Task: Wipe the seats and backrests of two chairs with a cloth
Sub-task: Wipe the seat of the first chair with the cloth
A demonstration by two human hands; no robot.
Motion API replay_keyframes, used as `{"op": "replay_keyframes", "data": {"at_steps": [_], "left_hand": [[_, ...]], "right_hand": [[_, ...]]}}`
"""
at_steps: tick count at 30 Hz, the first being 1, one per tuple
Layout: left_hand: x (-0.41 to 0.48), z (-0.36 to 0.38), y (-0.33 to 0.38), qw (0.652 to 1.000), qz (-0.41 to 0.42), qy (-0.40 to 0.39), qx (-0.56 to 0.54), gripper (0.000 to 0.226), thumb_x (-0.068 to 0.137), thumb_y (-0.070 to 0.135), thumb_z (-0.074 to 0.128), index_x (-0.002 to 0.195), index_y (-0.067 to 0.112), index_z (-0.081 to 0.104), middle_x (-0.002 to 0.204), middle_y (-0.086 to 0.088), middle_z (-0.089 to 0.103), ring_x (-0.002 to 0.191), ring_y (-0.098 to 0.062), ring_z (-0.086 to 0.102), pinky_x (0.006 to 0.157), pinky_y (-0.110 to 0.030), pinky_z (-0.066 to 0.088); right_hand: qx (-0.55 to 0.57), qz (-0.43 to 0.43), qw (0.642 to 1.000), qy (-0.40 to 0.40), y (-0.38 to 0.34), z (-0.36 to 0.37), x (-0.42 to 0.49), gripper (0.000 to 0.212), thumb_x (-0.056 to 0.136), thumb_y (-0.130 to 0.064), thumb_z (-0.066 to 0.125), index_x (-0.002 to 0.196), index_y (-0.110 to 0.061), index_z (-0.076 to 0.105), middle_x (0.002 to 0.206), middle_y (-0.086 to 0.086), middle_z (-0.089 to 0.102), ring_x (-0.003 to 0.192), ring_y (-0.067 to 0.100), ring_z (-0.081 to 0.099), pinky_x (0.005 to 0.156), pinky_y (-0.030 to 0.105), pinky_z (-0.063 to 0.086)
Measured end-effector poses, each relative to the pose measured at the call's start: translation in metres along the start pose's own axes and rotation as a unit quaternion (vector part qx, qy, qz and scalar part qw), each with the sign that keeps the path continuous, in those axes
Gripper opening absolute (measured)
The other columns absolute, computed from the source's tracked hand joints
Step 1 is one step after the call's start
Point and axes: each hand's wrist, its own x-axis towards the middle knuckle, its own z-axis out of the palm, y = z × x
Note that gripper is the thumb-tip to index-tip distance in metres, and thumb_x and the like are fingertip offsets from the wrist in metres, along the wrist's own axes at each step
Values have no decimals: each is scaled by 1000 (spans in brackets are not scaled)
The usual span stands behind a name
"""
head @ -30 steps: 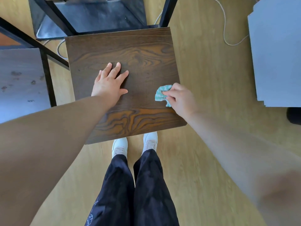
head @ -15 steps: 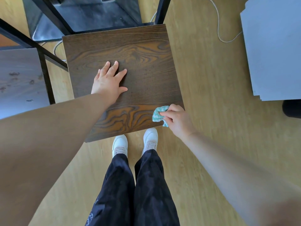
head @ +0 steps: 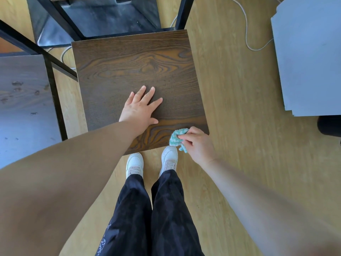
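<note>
Two hands are at work on one chair seat [head: 129, 71], well apart from each other. The left hand [head: 140, 109] lies flat with its fingers straight and spread, palm down near the middle of the seat. This is judged to be a brace that steadies the chair against the wiping strokes. The right hand [head: 199, 145] has its fingers curled round a bunched turquoise cloth [head: 176, 138], pinching it into a pad. The cloth sits at the seat's front right corner, touching the wood, with one end hanging past the edge. That position suggests a stroke being finished off the front edge.

Black metal frame bars [head: 181, 13] rise behind the seat; the backrest itself is not clearly seen. To the left is a second wooden panel [head: 24, 108] under glare, possibly the other chair's seat. White shoes [head: 134, 161] stand just beside the seat's front edge on the wooden floor [head: 239, 135]. A pale cable [head: 246, 24] and a grey board [head: 310, 58] lie to the right.

Compared with a second ago, the cloth has travelled from mid-seat on the right side down to the front corner. The left hand has stayed flat in roughly the same place.
</note>
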Motion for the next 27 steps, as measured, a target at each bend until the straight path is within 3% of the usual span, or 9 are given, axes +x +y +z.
{"op": "replay_keyframes", "data": {"at_steps": [5,9,16,20,23,27], "left_hand": [[1,-1,-1,1000,4,0,7,78,96,58,49,158,38,6,167,1,-11,153,-26,-13,124,-48,3],[1,0,-1,1000,5,1,7,78,96,58,47,158,38,3,166,1,-13,152,-26,-15,124,-48,1],[2,4,-2,999,7,-4,31,77,99,59,38,156,38,-9,164,0,-22,151,-28,-21,124,-49,-2],[2,9,-3,1000,6,-1,30,78,98,61,35,151,38,-18,162,2,-28,150,-27,-22,122,-47,-7],[3,12,-4,1000,2,12,19,78,98,61,38,145,39,-20,156,3,-31,151,-27,-20,120,-46,-10],[2,12,-3,1000,0,2,23,77,98,61,35,143,39,-23,153,2,-35,150,-27,-22,119,-45,-13]], "right_hand": [[88,49,995,-7,-1,-24,24,24,88,-4,68,109,-14,75,102,-7,65,87,2,58,75,5,45],[107,67,989,74,8,-57,100,23,86,-4,70,105,-14,77,99,-8,65,84,2,58,75,4,39],[72,61,989,117,8,-109,251,26,92,-9,64,116,-14,73,110,-4,60,91,8,56,69,-2,35],[36,44,992,109,5,-113,293,27,94,-10,61,120,-14,71,119,0,59,98,11,55,71,3,36],[26,38,995,84,7,-108,302,28,94,-10,62,121,-13,70,123,3,59,104,17,58,80,14,42],[-5,24,999,23,14,-99,299,35,93,-20,66,127,-11,66,132,4,55,115,20,54,93,17,38]]}}
